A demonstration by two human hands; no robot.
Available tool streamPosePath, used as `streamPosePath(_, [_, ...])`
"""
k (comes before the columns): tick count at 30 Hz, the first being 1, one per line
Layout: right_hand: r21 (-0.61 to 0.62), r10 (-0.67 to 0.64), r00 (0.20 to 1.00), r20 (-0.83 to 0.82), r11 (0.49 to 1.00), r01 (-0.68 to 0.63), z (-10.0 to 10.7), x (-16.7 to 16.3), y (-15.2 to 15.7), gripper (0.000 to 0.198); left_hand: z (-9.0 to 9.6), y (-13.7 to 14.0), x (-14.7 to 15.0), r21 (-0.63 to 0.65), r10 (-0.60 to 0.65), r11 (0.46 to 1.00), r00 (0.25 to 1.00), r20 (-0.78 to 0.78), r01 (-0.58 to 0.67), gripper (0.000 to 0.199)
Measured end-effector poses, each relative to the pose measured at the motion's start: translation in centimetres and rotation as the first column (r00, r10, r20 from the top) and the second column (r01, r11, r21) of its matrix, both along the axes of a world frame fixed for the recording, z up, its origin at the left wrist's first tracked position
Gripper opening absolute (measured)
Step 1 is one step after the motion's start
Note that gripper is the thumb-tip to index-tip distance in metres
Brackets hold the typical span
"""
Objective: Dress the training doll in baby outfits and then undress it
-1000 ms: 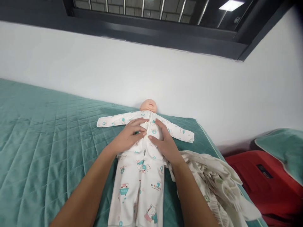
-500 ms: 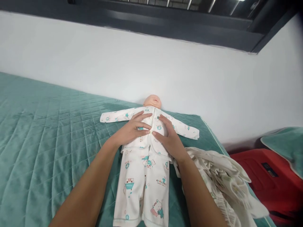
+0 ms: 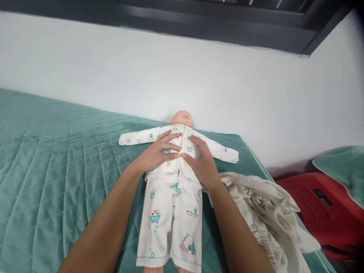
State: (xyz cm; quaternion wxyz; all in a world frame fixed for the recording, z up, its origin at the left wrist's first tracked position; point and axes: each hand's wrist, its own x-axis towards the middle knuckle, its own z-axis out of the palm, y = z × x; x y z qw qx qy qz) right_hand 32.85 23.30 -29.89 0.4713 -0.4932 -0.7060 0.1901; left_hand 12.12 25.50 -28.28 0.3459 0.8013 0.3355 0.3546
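A baby doll lies on its back, head toward the wall and sleeves spread wide. It wears a white printed shirt and matching pants, with its legs just showing below the hems. My left hand rests on the shirt front, thumb and a finger pinching at a small button on the middle seam. From the other side my right hand presses thumb and fingers onto the cloth at the same spot. The fingertips partly cover the button, and whether it is through its hole is hidden.
A green quilted cover lies under the doll. Crumpled pale clothes are heaped by my right forearm. Past the cover's right edge stands a red case with green cloth beside it. A white wall rises behind.
Both hands keep their pinch at the shirt's seam with hardly any movement. The view has tilted down slightly, so the doll's legs now show below the pants.
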Motion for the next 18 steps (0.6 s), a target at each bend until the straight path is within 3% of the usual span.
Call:
streamPosePath(10, [0.012,-0.059,0.998,-0.006,0.998,0.059,0.0,-0.4,-0.3,0.048,-0.3,0.0,0.5,0.079,0.042,0.996,0.999,0.019,-0.044,0.018])
streamPosePath(18, [0.006,0.041,0.998,-0.055,0.999,-0.041,-0.2,0.0,-0.2,0.046,-0.2,-0.6,2.2,0.221,0.184,0.958,0.983,0.022,-0.184,0.004])
